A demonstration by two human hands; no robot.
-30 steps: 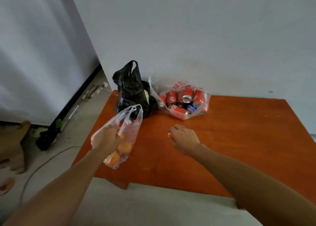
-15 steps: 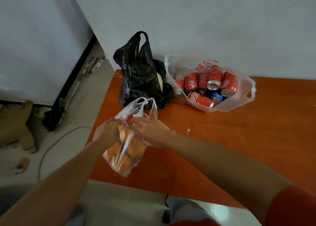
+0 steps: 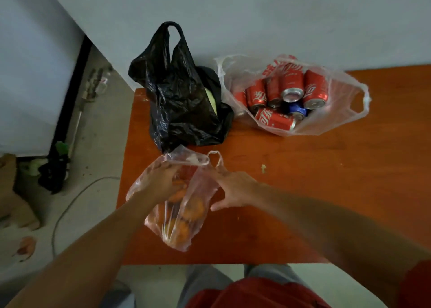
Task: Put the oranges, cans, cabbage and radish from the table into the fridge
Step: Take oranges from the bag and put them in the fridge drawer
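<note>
Head view: left hand [image 3: 161, 184] and right hand [image 3: 235, 191] grip the bag [image 3: 180, 243], spreading its mouth, probably for the oranges [image 3: 197, 208].

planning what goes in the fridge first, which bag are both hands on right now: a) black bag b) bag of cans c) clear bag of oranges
c: the left hand and right hand both hold the clear bag of oranges, while the black bag and bag of cans sit untouched behind it.
</note>
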